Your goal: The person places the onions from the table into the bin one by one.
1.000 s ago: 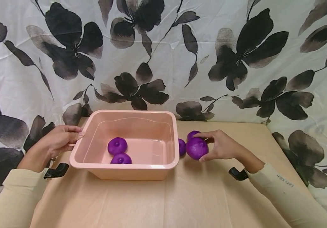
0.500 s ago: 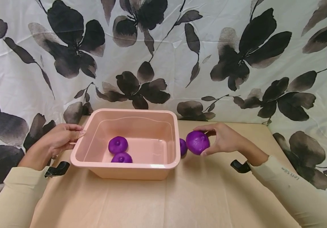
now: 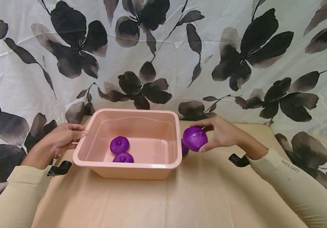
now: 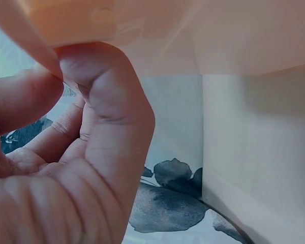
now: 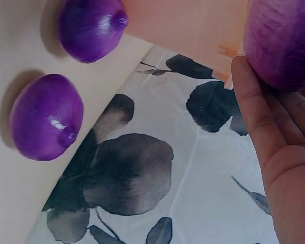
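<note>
A pink tub (image 3: pixel 129 165) stands at the table's middle with two purple onions (image 3: pixel 119 145) inside, at its left. My left hand (image 3: pixel 62 139) pinches the tub's left rim; the left wrist view shows thumb and bent forefinger (image 4: pixel 112 101) on the rim. Just right of the tub, my right hand (image 3: pixel 223 133) holds a purple onion (image 3: pixel 194 138) between thumb and fingers, raised off the table. Another onion (image 3: pixel 184 148) is partly hidden behind it. Two onions (image 5: pixel 92 28) (image 5: pixel 47 117) lie on the table in the right wrist view, beside the held onion (image 5: pixel 284 43).
A tan cover lies over the table (image 3: pixel 197 196). Behind it hangs a white cloth (image 3: pixel 177 63) with dark flower prints, close to the table's back edge and along its right side.
My right hand has lifted the onion and brought it slightly left, closer to the tub's right rim. The left hand keeps its hold on the rim.
</note>
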{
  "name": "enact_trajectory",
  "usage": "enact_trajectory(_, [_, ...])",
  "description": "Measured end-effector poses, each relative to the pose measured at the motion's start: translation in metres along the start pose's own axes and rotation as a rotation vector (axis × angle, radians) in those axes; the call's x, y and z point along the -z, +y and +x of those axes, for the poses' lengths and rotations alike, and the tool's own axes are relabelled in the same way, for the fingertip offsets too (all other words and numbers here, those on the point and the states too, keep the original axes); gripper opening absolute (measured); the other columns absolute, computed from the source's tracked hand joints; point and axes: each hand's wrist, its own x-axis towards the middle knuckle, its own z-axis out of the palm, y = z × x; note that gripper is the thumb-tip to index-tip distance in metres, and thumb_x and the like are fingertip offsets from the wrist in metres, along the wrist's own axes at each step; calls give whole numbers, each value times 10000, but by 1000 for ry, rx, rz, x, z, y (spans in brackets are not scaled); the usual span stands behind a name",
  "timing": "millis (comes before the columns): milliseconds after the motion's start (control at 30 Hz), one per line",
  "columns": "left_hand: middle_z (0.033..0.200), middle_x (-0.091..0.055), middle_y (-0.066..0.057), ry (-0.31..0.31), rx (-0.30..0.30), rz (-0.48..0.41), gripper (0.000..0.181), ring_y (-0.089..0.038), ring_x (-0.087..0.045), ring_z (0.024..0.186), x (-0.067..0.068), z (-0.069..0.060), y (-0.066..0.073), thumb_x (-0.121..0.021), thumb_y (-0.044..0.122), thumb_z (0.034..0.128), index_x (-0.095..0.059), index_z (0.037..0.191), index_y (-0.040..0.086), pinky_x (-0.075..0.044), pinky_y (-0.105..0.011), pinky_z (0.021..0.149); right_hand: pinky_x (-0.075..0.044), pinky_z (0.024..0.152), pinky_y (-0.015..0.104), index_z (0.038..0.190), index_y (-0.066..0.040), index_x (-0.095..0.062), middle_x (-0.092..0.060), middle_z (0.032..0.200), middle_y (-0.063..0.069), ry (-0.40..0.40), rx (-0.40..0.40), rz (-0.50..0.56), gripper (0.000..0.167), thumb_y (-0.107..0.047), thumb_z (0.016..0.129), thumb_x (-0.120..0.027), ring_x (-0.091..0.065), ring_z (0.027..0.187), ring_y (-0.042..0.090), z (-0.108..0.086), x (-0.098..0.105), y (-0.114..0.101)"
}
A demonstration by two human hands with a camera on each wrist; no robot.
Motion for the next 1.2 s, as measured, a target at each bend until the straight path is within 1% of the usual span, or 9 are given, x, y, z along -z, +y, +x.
enact_trajectory(100, [878,-702,120,0,3,2,79,-36,-699,817,0,1,-1,-590,107,1049,-596,1110,158,-622,-267,740,-613,913,288,1332,-23,-675,-752,1228,95,-11,0,10,799,-262,648,-1013,-717,1057,207,4,1,-3])
enact_trajectory(333, [917,-702,128,-19,-18,-10,98,-28,-702,863,0,1,-1,-569,102,1056,-558,1149,130,-624,-281,770,-609,930,307,1335,-26,-673,-760,1202,72,-28,-2,3,835,-279,621,-1022,-714,1046,200,17,3,-10])
enact_trajectory(433, [909,-701,126,-14,-13,-7,106,-31,-702,853,-1,2,-1,-579,103,1052,-561,1154,130,-623,-283,764,-610,924,308,1334,-34,-673,-754,1207,69,-40,-12,1,839,-284,613,-1022,-714,1031,201,22,4,-14])
enact_trajectory(567, [903,-699,127,-10,-12,6,115,-31,-699,847,0,2,-1,-578,97,1051,-564,1163,123,-622,-282,760,-613,916,306,1330,-75,-682,-743,1229,50,-64,-17,13,820,-276,612,-1024,-713,1032,187,29,4,-21])
enact_trajectory(633, [905,-699,129,-10,-12,8,121,-30,-699,847,0,2,-2,-574,94,1053,-562,1170,120,-622,-281,761,-615,921,315,1324,-83,-687,-744,1235,47,-73,-8,19,808,-272,615,-1023,-716,1039,185,34,4,-23])
enact_trajectory(833, [903,-701,134,-11,-14,11,118,-28,-697,846,2,1,-2,-566,95,1056,-559,1169,126,-622,-278,761,-620,938,347,1323,-60,-682,-756,1226,63,-84,31,24,813,-307,627,-1023,-742,1030,172,48,3,-29])
enact_trajectory(1067, [894,-705,129,-9,-18,4,95,-32,-701,839,0,1,-2,-571,94,1053,-591,1118,160,-624,-280,753,-620,936,356,1351,-44,-664,-754,1207,66,-108,1,24,859,-358,633,-1015,-744,1026,170,58,0,-35])
enact_trajectory(1200, [901,-700,131,-7,-22,8,98,-27,-699,844,0,0,-3,-569,89,1051,-584,1131,143,-624,-278,757,-611,961,348,1352,-41,-662,-756,1207,59,-126,11,42,849,-344,640,-1013,-748,1049,167,65,-1,-39])
